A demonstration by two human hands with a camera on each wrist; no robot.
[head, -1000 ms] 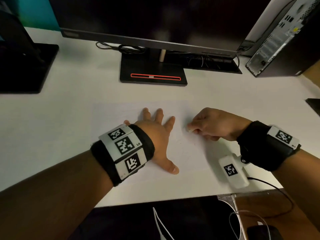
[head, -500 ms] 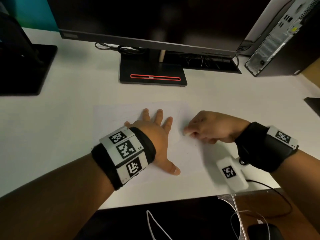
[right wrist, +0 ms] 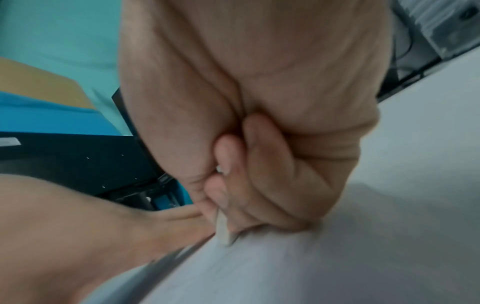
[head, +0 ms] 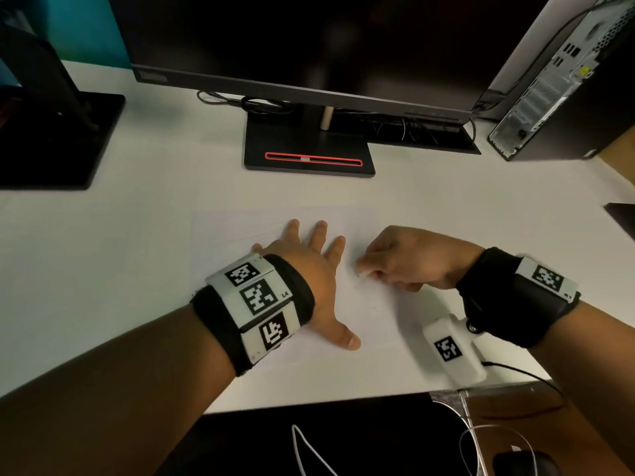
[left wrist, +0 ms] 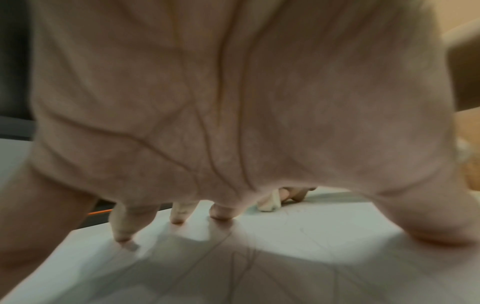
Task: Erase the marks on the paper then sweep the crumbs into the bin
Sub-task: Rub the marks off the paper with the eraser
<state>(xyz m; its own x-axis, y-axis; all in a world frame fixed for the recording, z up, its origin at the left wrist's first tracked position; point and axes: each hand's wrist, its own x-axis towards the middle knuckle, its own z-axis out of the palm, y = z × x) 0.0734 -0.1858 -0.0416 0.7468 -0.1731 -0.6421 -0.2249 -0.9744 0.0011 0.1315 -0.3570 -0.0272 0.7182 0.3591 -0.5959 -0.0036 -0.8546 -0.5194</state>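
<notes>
A white sheet of paper lies on the white desk in front of me, with faint pencil lines on it. My left hand lies flat on the sheet, fingers spread, its fingertips pressing the paper down. My right hand, just to the right, pinches a small white eraser between thumb and fingers, and the eraser tip touches the paper. The same eraser shows beyond my left fingers in the left wrist view. No bin or crumbs can be made out.
A monitor stand with a red stripe sits behind the paper, under a wide monitor. A second black stand is at the far left, a computer tower at the far right. The desk's front edge runs below my wrists, cables beneath it.
My right hand with the eraser has shifted slightly left and back across the paper, towards my left fingers. My left hand has stayed flat on the sheet.
</notes>
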